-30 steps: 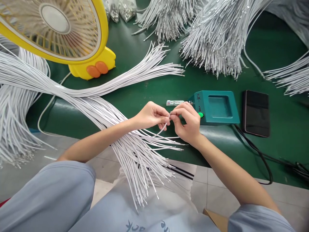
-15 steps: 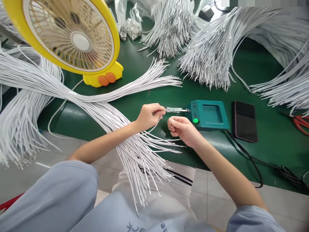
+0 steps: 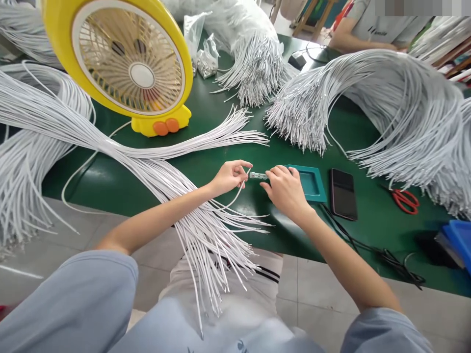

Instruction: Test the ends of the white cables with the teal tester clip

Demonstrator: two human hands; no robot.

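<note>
My left hand (image 3: 231, 177) pinches a single white wire (image 3: 238, 193), index finger stretched out above it. Just past those fingertips is a slim clear piece with metal parts (image 3: 258, 175), lying level. My right hand (image 3: 287, 190) closes over the right end of this piece, fingers curled with the thumb below. Behind the right hand sits a teal device with a shallow square tray (image 3: 319, 182); its left part is hidden by the hand. A thick bundle of white wires (image 3: 172, 181) passes under my left forearm, its loose ends fanning over the table edge and my lap.
A yellow fan (image 3: 162, 110) stands at the back left. A phone (image 3: 343, 193), red-handled scissors (image 3: 405, 201) and black cable (image 3: 386, 257) lie to the right. More wire bundles (image 3: 298, 117) and small plastic bags (image 3: 208, 59) are behind. Another person's arm (image 3: 349, 39) shows at the far back.
My right hand has moved from below the clear piece onto its right end, covering the device's front. My left index finger has straightened. The view has shifted, showing more of the back and right.
</note>
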